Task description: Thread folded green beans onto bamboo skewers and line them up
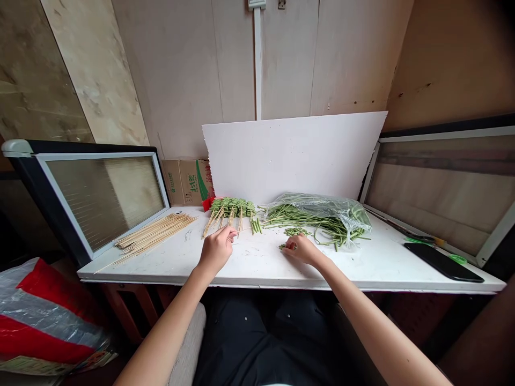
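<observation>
My left hand [218, 247] is closed around a thin bamboo skewer [243, 229] that points right. Short green bean pieces [256, 225] sit side by side on the skewer's far end. My right hand [301, 249] is lowered to the table over a small heap of cut bean pieces [282, 246], fingers bent down among them; whether it grips one is hidden. Just behind it lies another little pile of cut pieces [295, 231]. Beyond my left hand, finished bean skewers [231, 206] are stacked with their sticks toward me.
Loose bamboo skewers [155, 234] lie at the left of the white table [257, 271]. A clear plastic bag [354, 217] of long green beans [298, 215] rests at back right. A black phone [442, 261] lies far right. A cardboard box [185, 182] and white board [293, 158] stand behind.
</observation>
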Tool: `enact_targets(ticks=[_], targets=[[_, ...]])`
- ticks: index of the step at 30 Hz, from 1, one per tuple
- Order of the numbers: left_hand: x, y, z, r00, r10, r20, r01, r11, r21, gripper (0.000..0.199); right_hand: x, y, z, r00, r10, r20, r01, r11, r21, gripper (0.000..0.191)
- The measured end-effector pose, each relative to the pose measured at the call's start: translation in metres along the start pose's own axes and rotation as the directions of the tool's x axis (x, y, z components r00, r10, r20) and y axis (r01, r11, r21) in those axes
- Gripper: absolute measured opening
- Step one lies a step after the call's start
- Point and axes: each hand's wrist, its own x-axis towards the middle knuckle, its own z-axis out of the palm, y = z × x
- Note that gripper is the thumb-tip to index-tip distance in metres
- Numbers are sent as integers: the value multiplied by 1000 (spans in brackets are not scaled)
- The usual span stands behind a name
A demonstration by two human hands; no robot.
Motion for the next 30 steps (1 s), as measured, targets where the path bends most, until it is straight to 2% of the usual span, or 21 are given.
enact_targets(ticks=[5, 9, 12, 16, 20, 24, 27, 30], targets=[[0, 3, 1, 999, -3, 44, 3, 1000, 20, 28, -3, -11, 1, 997, 68, -30, -72, 982, -175, 17], [-1, 6, 1, 998, 11, 64, -13, 1000, 20, 27, -4, -21, -1, 999, -8, -49, -7, 952, -305, 14], [-1, 6, 2, 998, 16, 69, -18, 1000, 17, 29, -4, -26, 0, 997, -43, -58, 17, 925, -379, 19], [-1, 5, 3, 997, 16, 77, -18, 1000, 20, 29, -4, -25, 1, 996, -68, -65, 41, 933, -356, 22], [-1, 3, 3, 997, 17, 73, -19, 1000, 17, 28, -4, -21, -3, 992, -76, -104, 53, 975, -215, 20], [-1, 1, 1, 998, 6, 60, -6, 1000, 7, 28, 0, -22, -14, 986, -22, -167, 42, 992, 121, 22], [0, 0, 1, 998, -4, 56, 5, 1000, -11, 27, 4, -24, -23, 974, 65, -216, 37, 898, 438, 30], [-1, 1, 1, 999, -19, 50, 21, 999, -40, 26, 6, -29, -32, 965, 158, -212, 27, 738, 675, 45]])
